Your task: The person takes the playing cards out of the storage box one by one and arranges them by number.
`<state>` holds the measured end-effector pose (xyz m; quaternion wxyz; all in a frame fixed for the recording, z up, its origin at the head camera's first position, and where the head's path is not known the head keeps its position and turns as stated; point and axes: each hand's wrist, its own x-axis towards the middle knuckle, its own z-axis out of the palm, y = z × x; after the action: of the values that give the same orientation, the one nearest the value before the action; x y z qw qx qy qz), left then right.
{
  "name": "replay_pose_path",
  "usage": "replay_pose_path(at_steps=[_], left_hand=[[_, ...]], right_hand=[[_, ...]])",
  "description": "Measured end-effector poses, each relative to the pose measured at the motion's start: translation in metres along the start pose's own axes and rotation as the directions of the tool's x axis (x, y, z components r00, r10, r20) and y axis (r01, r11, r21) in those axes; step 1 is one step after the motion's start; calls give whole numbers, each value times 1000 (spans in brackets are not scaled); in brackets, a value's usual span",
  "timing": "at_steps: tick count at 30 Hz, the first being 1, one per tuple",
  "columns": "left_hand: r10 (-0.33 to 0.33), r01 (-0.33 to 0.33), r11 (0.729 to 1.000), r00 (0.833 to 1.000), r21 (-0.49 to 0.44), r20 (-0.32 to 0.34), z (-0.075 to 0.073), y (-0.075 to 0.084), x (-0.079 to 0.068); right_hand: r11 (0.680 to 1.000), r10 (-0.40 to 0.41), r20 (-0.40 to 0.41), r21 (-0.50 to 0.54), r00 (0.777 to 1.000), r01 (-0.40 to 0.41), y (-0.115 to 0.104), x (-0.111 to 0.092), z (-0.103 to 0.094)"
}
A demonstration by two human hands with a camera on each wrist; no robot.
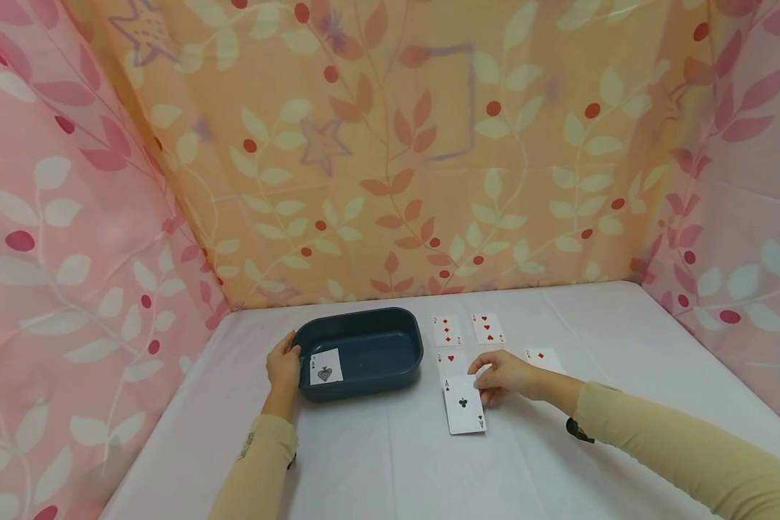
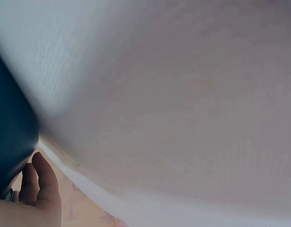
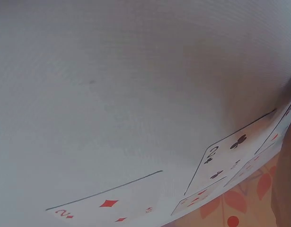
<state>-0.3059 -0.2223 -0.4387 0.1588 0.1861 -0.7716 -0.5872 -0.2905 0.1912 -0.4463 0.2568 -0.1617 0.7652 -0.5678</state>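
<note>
My left hand [image 1: 282, 367] grips the left rim of a dark blue rectangular basin [image 1: 409, 361]; the left wrist view shows its fingers [image 2: 46, 182] beside the basin's outer wall [image 2: 10, 127]. An ace of spades [image 1: 326, 375] lies inside the basin's left end. With thumb and fingers, my right hand [image 1: 508, 375] pinches the right edge of an ace of clubs [image 1: 463, 415]. This card partly covers a two of hearts [image 1: 451, 359]. A two of clubs [image 3: 228, 149] shows in the right wrist view but is hidden by the hand from the head.
Behind lie a three of diamonds [image 1: 447, 331] and a three of hearts [image 1: 488, 328]. A two of diamonds [image 1: 542, 357] lies right, partly behind my right hand. A white cloth covers the table [image 1: 377, 462]; patterned fabric [image 1: 390, 144] hangs at the back and sides.
</note>
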Motion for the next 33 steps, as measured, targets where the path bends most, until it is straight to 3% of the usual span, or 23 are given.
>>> replay_pose_path(at_steps=[15,33], left_hand=[[-16,17,1000,1000,-24,7,0,0,0],[3,-3,1000,1000,-16,8,-1,-1,0]], right_hand=[[994,86,-10,-70,996,-86,-1,0,8],[981,90,-36,-169,995,-95,-8,-4,4]])
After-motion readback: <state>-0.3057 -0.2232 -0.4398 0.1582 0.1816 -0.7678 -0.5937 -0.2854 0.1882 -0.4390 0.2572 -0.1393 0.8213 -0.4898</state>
